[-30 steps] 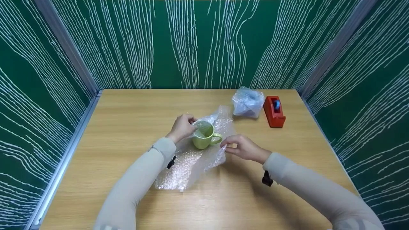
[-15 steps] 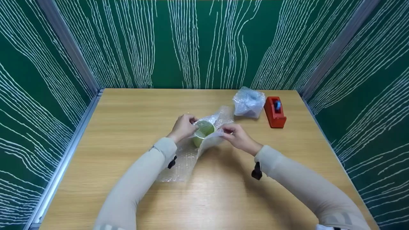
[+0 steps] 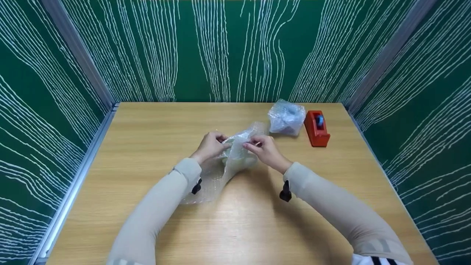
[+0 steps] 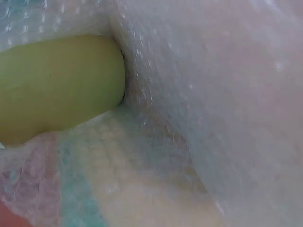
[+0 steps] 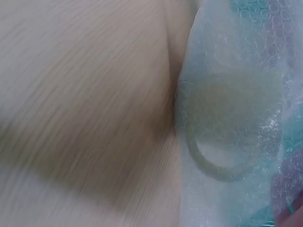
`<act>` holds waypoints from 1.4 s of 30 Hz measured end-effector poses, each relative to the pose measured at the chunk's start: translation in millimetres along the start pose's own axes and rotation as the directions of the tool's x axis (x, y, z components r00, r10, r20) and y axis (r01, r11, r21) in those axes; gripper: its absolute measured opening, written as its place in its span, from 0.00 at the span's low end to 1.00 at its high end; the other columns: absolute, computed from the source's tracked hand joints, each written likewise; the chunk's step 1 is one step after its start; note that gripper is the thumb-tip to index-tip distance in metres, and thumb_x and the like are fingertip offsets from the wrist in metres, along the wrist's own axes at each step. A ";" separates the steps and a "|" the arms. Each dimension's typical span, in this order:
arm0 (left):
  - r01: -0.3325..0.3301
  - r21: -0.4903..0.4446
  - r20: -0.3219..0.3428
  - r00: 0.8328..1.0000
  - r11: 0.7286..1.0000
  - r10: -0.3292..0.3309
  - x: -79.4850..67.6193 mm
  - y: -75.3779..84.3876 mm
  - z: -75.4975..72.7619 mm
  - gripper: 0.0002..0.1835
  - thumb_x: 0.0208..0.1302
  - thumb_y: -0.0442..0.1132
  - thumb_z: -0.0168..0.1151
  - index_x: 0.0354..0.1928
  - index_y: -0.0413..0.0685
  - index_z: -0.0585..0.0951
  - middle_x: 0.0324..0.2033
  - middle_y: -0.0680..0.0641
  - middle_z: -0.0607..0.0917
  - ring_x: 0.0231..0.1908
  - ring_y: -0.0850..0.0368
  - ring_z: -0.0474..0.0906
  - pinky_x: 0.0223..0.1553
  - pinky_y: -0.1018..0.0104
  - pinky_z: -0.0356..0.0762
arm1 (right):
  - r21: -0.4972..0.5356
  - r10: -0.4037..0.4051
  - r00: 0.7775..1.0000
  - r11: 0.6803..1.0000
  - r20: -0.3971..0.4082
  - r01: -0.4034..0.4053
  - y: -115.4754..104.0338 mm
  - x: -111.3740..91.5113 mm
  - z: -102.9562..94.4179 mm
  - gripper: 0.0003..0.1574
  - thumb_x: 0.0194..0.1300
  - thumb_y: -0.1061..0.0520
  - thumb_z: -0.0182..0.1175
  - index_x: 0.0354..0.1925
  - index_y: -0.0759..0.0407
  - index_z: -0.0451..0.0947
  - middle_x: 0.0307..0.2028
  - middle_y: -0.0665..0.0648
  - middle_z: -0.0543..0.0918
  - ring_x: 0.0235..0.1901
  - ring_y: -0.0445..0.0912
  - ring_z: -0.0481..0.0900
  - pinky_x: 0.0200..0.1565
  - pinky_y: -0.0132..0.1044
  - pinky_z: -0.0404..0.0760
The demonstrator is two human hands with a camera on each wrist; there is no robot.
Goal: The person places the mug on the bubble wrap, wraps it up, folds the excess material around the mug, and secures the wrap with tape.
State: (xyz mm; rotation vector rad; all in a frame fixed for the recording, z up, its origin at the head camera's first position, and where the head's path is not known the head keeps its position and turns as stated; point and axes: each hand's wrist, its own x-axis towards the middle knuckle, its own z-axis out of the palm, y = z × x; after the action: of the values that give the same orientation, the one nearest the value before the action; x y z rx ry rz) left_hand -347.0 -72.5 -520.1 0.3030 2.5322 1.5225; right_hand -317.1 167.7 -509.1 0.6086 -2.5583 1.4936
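A sheet of bubble wrap (image 3: pixel 235 163) lies under and around a green mug (image 4: pixel 61 87). At the mug's rim, my left hand (image 3: pixel 211 147) pinches the wrap where it folds over the opening. My right hand (image 3: pixel 266 150) pinches the wrap's right-hand part and holds it raised across the mug. In the head view the mug is mostly hidden behind this layer. The right wrist view shows its handle (image 5: pixel 220 171) blurred through the bubble wrap. Uncovered, the mug's side shows in the left wrist view.
A bubble-wrapped bundle (image 3: pixel 286 117) sits at the back right of the wooden table (image 3: pixel 147 125). Beside it stands a red tape dispenser (image 3: pixel 317 129) with a blue roll. Green walls with white lines enclose the table's back and sides.
My right hand has lifted the wrap's right-hand part and carried it up and left over the mug, covering the handle and most of the opening. The left hand has stayed nearly still.
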 end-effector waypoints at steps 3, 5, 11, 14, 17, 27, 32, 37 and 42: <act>0.017 -0.035 0.027 0.999 0.999 -0.016 -1.6 -0.7 -5.1 0.13 0.81 0.49 0.62 0.46 0.50 0.90 0.40 0.49 0.87 0.41 0.55 0.81 0.45 0.64 0.83 | 0.011 0.030 0.999 0.999 -0.013 -0.030 -0.3 4.5 5.2 0.10 0.72 0.61 0.73 0.33 0.65 0.87 0.30 0.57 0.86 0.33 0.43 0.78 0.38 0.30 0.79; 0.028 -0.068 0.060 0.998 0.997 -0.024 -2.8 0.0 -8.9 0.21 0.84 0.57 0.55 0.41 0.51 0.87 0.34 0.50 0.83 0.36 0.55 0.78 0.39 0.66 0.79 | 0.009 0.063 0.998 0.998 -0.021 -0.063 -1.1 6.4 8.6 0.10 0.71 0.61 0.74 0.33 0.66 0.87 0.30 0.57 0.86 0.32 0.42 0.78 0.37 0.29 0.78; 0.044 -0.070 0.220 0.975 0.997 -0.027 -4.3 4.9 -23.2 0.34 0.81 0.70 0.48 0.55 0.49 0.88 0.48 0.47 0.88 0.48 0.53 0.83 0.50 0.59 0.85 | -0.015 0.147 0.988 0.989 -0.048 -0.148 -3.5 11.4 16.0 0.09 0.70 0.60 0.75 0.35 0.65 0.88 0.30 0.55 0.87 0.31 0.40 0.77 0.35 0.26 0.76; 0.023 -0.029 0.308 0.951 0.999 -0.012 -5.2 7.0 -30.3 0.34 0.77 0.66 0.59 0.70 0.48 0.83 0.65 0.45 0.85 0.64 0.47 0.81 0.66 0.47 0.84 | -0.001 0.162 0.985 0.987 -0.055 -0.163 -2.9 14.1 17.2 0.08 0.71 0.60 0.73 0.36 0.66 0.88 0.31 0.54 0.87 0.31 0.39 0.77 0.35 0.26 0.76; -0.011 -0.014 0.371 0.929 1.000 0.015 -4.9 6.1 -35.8 0.38 0.71 0.59 0.68 0.75 0.45 0.78 0.69 0.42 0.82 0.67 0.44 0.78 0.70 0.43 0.80 | 0.019 0.173 0.984 0.985 -0.053 -0.172 -2.1 16.0 16.6 0.08 0.72 0.61 0.72 0.36 0.67 0.88 0.30 0.52 0.86 0.32 0.39 0.77 0.36 0.26 0.75; -0.010 -0.029 0.372 0.928 1.000 0.020 -4.5 -2.3 -43.9 0.30 0.71 0.43 0.68 0.73 0.42 0.79 0.66 0.40 0.84 0.66 0.42 0.79 0.71 0.46 0.80 | 0.070 0.206 0.978 0.977 -0.026 -0.203 3.8 19.9 16.1 0.10 0.74 0.61 0.69 0.32 0.63 0.84 0.26 0.46 0.77 0.30 0.40 0.72 0.33 0.28 0.71; -0.001 -0.001 0.329 0.944 1.000 0.002 -3.6 -2.5 -39.9 0.25 0.72 0.45 0.69 0.68 0.44 0.82 0.63 0.42 0.85 0.64 0.43 0.79 0.71 0.45 0.80 | 0.004 0.196 0.980 0.981 -0.039 -0.196 5.3 19.7 21.6 0.09 0.71 0.61 0.72 0.32 0.61 0.85 0.27 0.49 0.80 0.31 0.41 0.75 0.34 0.28 0.73; 0.026 0.012 0.265 0.964 1.000 -0.028 -4.4 -0.4 -33.4 0.20 0.75 0.48 0.68 0.63 0.48 0.85 0.61 0.43 0.85 0.63 0.44 0.79 0.71 0.46 0.80 | -0.097 0.141 0.988 0.984 -0.057 -0.146 4.6 15.8 23.8 0.09 0.68 0.61 0.75 0.41 0.63 0.85 0.37 0.57 0.85 0.39 0.48 0.79 0.43 0.36 0.79; 0.053 -0.018 0.228 0.972 0.998 -0.047 -3.4 0.7 -30.3 0.19 0.73 0.43 0.69 0.62 0.45 0.86 0.58 0.43 0.86 0.59 0.46 0.81 0.66 0.50 0.83 | -0.286 -0.120 0.993 0.951 -0.003 0.114 2.6 10.8 21.5 0.13 0.67 0.63 0.74 0.49 0.64 0.87 0.48 0.63 0.87 0.53 0.59 0.84 0.60 0.54 0.82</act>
State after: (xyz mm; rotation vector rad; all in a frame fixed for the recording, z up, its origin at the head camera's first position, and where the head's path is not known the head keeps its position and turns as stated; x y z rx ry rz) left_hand -351.2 -98.9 -505.2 0.3836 2.3245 1.4107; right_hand -325.9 147.3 -518.9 0.6846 -2.6012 1.0604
